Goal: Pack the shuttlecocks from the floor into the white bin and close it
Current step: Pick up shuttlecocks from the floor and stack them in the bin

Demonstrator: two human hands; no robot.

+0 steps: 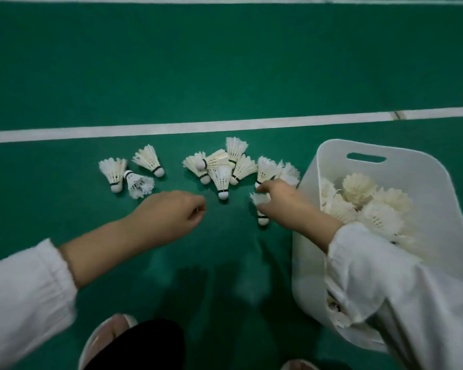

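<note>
Left hand (175,212): reaches out over the green floor (225,76) with fingers curled under and nothing visible in them. It lies at 7 o'clock of the central heap, probably poised for the next pick.
Right hand (278,202): fingers are pinched round the feather skirt of the held shuttlecock (263,220), cork pointing to 6 o'clock. The feather end is likely the quickest part to seize.
Left trio (131,175): three shuttlecocks lie on their sides at 10 o'clock of the left hand, apart from the others. They are farthest from the bin, so presumably they are left for later.
Central heap (221,174): several overlapping shuttlecocks lie at 12 o'clock between the two hands, corks mostly toward 6 o'clock.
Near pair (267,168): these lie at 12 o'clock of the right hand, just beside the bin wall. A fingertip appears to touch one.
White bin (385,145): stands open at 3 o'clock of the right hand, close beside the pile so that each carry is short. It is partly filled with packed shuttlecocks (358,190), and the right sleeve (385,276) crosses its near rim. No lid is in view.
Court line (171,128): a white stripe runs from 9 to 3 o'clock behind the pile.
Progress: packing looks roughly half done, and closing has not yet begun.
</note>
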